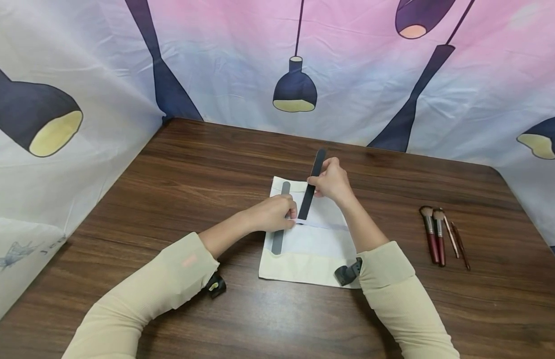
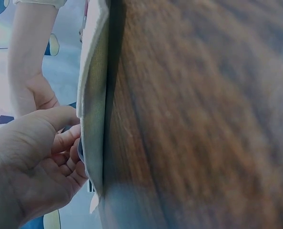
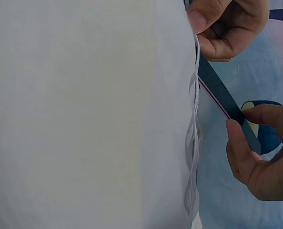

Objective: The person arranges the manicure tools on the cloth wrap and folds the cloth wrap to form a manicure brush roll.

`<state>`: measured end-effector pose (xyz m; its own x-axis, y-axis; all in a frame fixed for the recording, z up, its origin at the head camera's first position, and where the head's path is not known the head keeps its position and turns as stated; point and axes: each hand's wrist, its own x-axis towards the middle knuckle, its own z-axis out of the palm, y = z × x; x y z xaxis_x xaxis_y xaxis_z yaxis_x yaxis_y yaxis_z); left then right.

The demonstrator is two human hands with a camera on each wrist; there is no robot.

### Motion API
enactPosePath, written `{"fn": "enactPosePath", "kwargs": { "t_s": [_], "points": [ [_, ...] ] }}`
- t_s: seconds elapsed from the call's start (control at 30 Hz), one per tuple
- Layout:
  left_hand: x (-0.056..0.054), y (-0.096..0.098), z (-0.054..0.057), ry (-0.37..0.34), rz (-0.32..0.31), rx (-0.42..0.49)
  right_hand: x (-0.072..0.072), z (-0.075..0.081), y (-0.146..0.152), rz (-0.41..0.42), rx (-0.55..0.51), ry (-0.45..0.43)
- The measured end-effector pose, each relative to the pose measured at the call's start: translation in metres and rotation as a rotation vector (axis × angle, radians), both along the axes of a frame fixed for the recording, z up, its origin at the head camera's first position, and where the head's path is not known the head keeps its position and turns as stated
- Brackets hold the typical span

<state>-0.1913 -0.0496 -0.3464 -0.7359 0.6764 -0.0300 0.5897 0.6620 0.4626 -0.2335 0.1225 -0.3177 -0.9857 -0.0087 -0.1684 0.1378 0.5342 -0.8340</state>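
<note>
A cream cloth tool roll (image 1: 313, 271) with a white pocket panel lies unfolded on the table. At the panel's upper edge my left hand (image 1: 274, 213) pinches the pocket's rim between thumb and fingers, seen also in the right wrist view. My right hand (image 1: 333, 182) holds a black nail file (image 1: 307, 203) between thumb and fingers near its upper part. The file slants, its lower end at the pocket opening beside the left fingertips; whether its tip is inside is hard to tell. A grey nail file (image 1: 277, 243) sits in the roll's left side, partly behind my left hand.
Two makeup brushes with dark red handles, one a fluffy brush (image 1: 430, 234), lie on the wooden table (image 1: 206, 164) at the right. Beside them are two thin sticks, one a brown stick (image 1: 460, 246). A printed cloth backdrop (image 1: 241, 65) rises behind the table.
</note>
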Motion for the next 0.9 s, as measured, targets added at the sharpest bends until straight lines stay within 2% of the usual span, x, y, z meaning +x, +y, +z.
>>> {"fn": "enactPosePath", "kwargs": {
  "t_s": [0.33,0.57,0.8,0.9],
  "points": [
    [-0.001,0.001,0.002,-0.017,-0.004,0.010,0.003,0.000,-0.006,0.051,0.037,-0.053],
    [0.000,0.001,0.004,-0.027,0.000,0.011,0.006,0.000,-0.004,0.129,-0.013,-0.122],
    [0.001,0.001,0.007,-0.033,0.010,0.014,0.007,-0.002,0.003,0.206,-0.116,-0.200],
    [0.001,0.000,0.007,-0.040,0.014,0.014,0.008,-0.002,0.006,0.222,-0.120,-0.216]
  ]
}}
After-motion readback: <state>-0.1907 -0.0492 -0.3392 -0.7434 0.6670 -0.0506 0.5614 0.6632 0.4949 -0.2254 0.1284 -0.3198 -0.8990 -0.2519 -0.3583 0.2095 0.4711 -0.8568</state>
